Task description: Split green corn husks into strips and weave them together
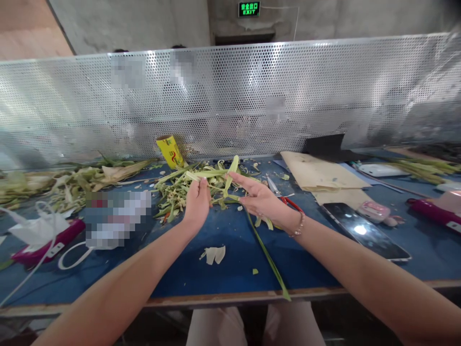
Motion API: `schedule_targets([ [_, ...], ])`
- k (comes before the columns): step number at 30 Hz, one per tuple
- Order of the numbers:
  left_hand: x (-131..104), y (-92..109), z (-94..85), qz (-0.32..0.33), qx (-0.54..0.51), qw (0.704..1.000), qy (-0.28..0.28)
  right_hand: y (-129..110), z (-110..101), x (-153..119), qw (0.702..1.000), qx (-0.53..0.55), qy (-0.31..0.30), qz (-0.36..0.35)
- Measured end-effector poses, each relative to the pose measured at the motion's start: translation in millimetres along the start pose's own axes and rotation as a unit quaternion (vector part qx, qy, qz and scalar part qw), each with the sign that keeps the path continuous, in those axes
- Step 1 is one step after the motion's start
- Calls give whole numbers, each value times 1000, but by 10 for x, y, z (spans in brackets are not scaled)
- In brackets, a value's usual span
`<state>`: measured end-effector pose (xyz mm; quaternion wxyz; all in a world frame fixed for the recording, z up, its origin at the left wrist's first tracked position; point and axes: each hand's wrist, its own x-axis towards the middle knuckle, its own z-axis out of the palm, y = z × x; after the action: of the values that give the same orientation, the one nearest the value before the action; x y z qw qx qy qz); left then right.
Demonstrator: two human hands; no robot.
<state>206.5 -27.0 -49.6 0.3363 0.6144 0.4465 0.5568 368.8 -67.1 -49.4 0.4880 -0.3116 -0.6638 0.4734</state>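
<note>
My left hand [198, 204] is closed, its thumb and fingers pinching one end of some pale green leaf strips [230, 180]. The strips cross one another between my hands, with one broad end pointing up. On their other side my right hand [264, 199], a beaded bracelet at its wrist, pinches them between thumb and fingers. A long narrow green leaf [266, 254] trails from beneath my right hand to the table's front edge. Just behind lies a heap of cut green leaf scraps [173, 192]. Scissors with red handles [293, 203] lie close to my right wrist, partly hidden.
A yellow can [170, 152] leans at the back before a perforated metal screen [245, 96]. Right are brown paper [320, 170], a phone [360, 228] and a pink case [374, 210]. A purple device [72, 233] lies left; white husk pieces [215, 254] lie in front.
</note>
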Motion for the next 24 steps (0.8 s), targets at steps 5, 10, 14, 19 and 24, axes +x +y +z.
schedule_targets([
  [5,49,10,-20,10,-40,999,1,-46,-31,-8,999,34,10,5],
  [10,36,-14,-19,1,-53,998,-26,-39,-84,5,1000,-18,-4,10],
  [14,-2,-45,16,-2,-49,998,-48,-18,-58,14,996,-78,-20,42],
  [19,-47,-56,72,-29,-62,985,-159,91,36,48,995,-84,12,48],
  [24,-75,-76,87,-53,-28,982,-181,167,74,59,993,-104,49,24],
])
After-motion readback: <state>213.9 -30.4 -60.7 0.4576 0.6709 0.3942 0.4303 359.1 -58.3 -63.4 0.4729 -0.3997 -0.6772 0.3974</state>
